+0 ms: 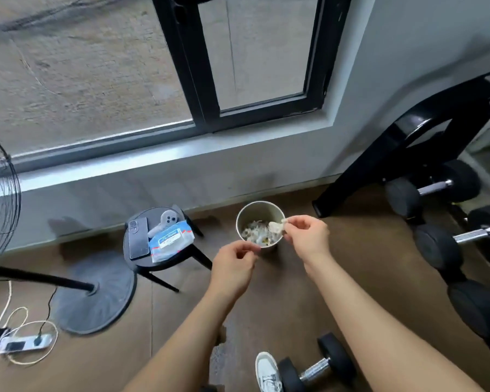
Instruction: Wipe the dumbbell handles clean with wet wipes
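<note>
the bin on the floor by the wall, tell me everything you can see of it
The bin is a round, open-topped container with a pale, possibly metal wall, upright on the brown floor below the window. Whitish wipes lie heaped inside. The right hand pinches a crumpled wipe over its right rim; the left hand is at its near rim, contact unclear.
</note>
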{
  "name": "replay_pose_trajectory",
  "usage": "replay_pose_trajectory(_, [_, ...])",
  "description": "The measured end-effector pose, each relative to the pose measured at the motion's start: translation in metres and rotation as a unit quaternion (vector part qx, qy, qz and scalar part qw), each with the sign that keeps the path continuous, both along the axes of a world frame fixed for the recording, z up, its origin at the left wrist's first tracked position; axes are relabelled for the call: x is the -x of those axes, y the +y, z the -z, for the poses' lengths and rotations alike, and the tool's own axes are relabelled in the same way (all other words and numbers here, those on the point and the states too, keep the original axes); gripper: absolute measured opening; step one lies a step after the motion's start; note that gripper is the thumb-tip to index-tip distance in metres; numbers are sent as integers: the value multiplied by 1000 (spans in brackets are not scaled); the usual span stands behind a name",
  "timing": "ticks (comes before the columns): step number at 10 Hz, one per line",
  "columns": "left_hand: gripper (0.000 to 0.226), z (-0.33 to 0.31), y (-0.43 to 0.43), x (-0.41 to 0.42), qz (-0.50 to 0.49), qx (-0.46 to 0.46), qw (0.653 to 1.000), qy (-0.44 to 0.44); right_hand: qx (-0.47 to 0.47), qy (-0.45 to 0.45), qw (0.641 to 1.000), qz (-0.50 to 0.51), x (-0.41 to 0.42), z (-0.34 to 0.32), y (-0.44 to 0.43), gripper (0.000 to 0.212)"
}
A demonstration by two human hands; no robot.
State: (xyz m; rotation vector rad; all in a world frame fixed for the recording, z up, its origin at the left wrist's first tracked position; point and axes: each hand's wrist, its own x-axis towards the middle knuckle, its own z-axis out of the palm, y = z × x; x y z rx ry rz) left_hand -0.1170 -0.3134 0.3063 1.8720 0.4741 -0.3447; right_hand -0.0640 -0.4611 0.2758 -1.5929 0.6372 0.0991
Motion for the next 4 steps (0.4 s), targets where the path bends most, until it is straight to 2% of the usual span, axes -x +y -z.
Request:
replay_pose_trajectory(1, [31, 13, 10, -39, -12, -9, 1000, 4, 4, 20, 1000, -20, -64, 46, 16, 12])
replay_pose_trajectory(2, [27, 17, 17, -55, -33, 10, 999, -7, -11, 93, 994, -56, -99, 83, 25, 47])
replay_pose_trajectory(3, [29, 14, 27, -49, -43, 47, 998, -14, -81, 115, 990, 11, -92, 88, 21, 38])
replay_pose_trajectory(4, [33, 8, 45, -37, -55, 59, 997, -10, -95, 131, 986, 46, -65, 64, 18, 22])
